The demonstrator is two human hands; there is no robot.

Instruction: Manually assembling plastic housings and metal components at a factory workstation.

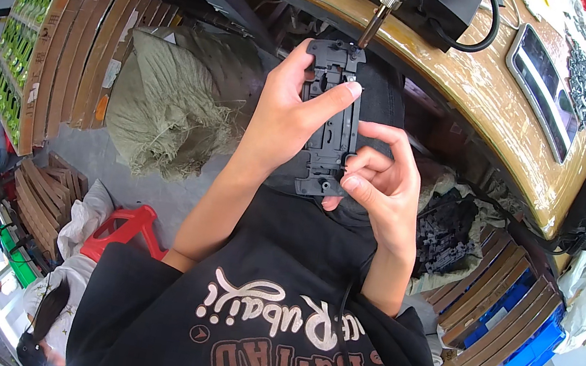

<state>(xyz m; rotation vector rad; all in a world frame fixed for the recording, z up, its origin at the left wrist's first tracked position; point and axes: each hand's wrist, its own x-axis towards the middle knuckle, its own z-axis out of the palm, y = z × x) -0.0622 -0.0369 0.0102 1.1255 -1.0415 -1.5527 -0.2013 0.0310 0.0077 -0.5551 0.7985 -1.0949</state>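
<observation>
Left hand (293, 109) grips black part (327, 138) at 10 o'clock, right hand (388, 191) at 4; spread hold probably steadies it. Driver (379, 19) at 1.

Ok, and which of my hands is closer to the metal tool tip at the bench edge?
Your left. The left hand grips the black plastic part near the end by the metal tool tip; the right hand is farther away, toward the opposite end.
</observation>
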